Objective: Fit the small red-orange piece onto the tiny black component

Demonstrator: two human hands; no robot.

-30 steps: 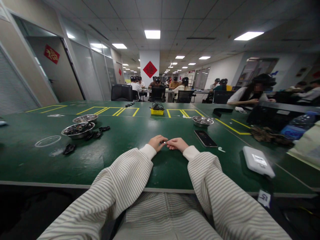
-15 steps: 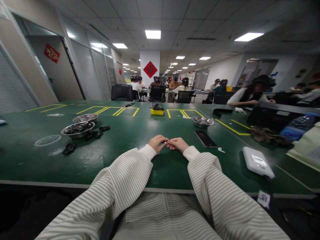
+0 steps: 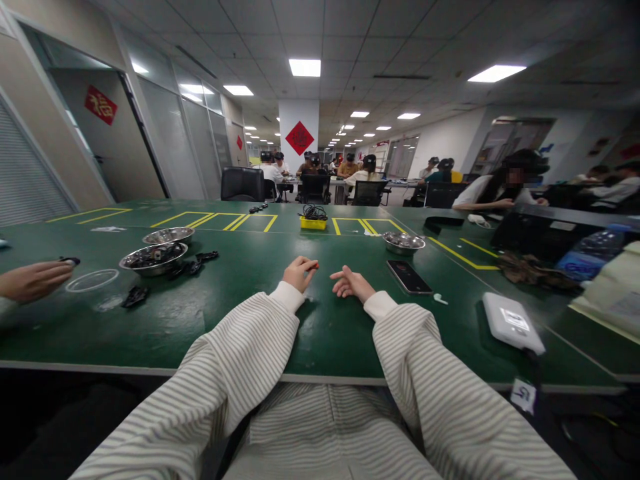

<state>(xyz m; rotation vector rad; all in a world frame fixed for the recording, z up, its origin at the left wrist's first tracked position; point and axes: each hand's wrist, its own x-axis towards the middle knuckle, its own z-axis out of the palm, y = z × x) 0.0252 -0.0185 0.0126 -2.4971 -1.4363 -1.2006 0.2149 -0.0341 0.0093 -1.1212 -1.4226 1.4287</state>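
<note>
My left hand (image 3: 299, 273) is raised a little above the green table (image 3: 280, 333), thumb and fingers pinched together. Something tiny may sit at its fingertips, too small to name. Across a short gap, my right hand (image 3: 353, 284) has its fingers apart and holds nothing. Right of it lie a dark phone (image 3: 409, 277) and a white earbud (image 3: 441, 299). Beyond that hand stands a metal bowl (image 3: 404, 244) with small shiny pieces in it.
Another person's hand (image 3: 37, 280) reaches in from the left, holding a small black piece. Two metal bowls, one of them (image 3: 154, 259) full of black parts, stand nearby. A yellow tray (image 3: 313, 223) holds black cables. A white device (image 3: 513, 324) lies at the right.
My hands, which met at the fingertips, have come apart; the left shifted left and up, and the right opened. Another person's hand has come in at the left edge.
</note>
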